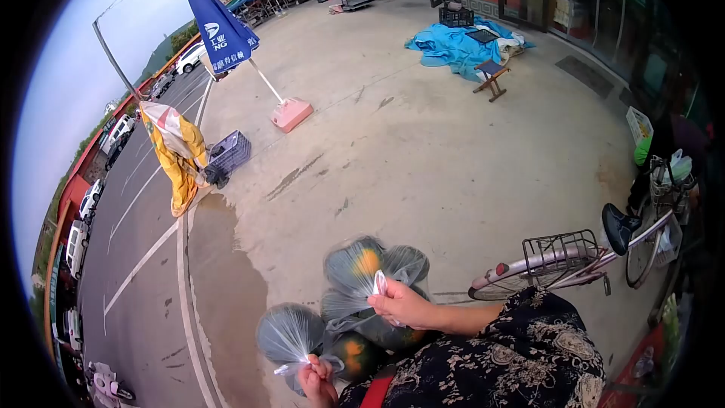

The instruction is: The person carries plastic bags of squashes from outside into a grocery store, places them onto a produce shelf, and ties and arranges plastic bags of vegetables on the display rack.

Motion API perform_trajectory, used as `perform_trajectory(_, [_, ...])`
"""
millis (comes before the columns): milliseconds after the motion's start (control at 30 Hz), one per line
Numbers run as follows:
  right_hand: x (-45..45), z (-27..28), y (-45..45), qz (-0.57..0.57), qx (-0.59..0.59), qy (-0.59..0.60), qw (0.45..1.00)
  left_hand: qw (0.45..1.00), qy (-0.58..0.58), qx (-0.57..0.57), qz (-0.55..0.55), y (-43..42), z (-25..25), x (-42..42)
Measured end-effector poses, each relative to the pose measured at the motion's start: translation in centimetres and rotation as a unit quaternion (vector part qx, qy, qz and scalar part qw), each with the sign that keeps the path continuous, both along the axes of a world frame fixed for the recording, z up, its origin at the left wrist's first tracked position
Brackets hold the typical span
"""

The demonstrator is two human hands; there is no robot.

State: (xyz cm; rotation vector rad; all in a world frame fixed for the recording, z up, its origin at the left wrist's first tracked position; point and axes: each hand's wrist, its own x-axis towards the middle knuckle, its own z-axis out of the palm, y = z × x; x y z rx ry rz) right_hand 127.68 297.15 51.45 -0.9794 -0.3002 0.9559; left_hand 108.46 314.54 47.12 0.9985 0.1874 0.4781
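My right hand [404, 305] is closed around the gathered neck of a thin see-through plastic bag [349, 268]. Dark round shapes with orange patches fill it; their exact kind is unclear through the film. Lower and to the left, my left hand [317, 379] pinches the twisted white neck of a second plastic bag [288, 332], which bulges with something dark and round. More bagged dark lumps with orange spots [352, 355] sit between the two hands, close against my body. The bottoms of the bags are hidden.
A parked bicycle [555, 257] stands to my right. Further off are a folded blue umbrella [219, 30] in a pink base [291, 114], a purple crate [229, 153], a yellow cover [177, 159], a blue tarp [445, 47] and a folding stool [492, 79]. Parked cars line the left.
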Motion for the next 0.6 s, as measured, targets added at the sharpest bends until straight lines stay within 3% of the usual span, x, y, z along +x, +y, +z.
perform_trajectory(133, [7.5, 0.4, 0.7, -0.114, -0.025, -0.002, 0.993, 0.994, 0.05, -0.009, -0.097, 4.1, 1.8, 12.4])
perform_trajectory(333, [20.4, -1.6, -1.8, -0.253, -0.044, 0.001, 0.966, 0.965, 0.055, -0.018, -0.257, 5.0, -0.5, 32.2])
perform_trajectory(433, [28.0, -1.7, -4.5, -0.294, -0.05, -0.004, 0.955, 0.964, 0.193, -0.056, -0.172, 1.8, 1.8, 39.9])
perform_trajectory(533, [37.3, 0.1, -7.2, -0.307, -0.063, -0.016, 0.95, 0.956, 0.106, -0.073, -0.263, 0.1, 1.2, 50.7])
perform_trajectory(600, [41.8, 0.7, -9.0, -0.318, -0.074, -0.039, 0.944, 0.95, 0.128, -0.071, -0.276, -1.4, 2.2, 56.1])
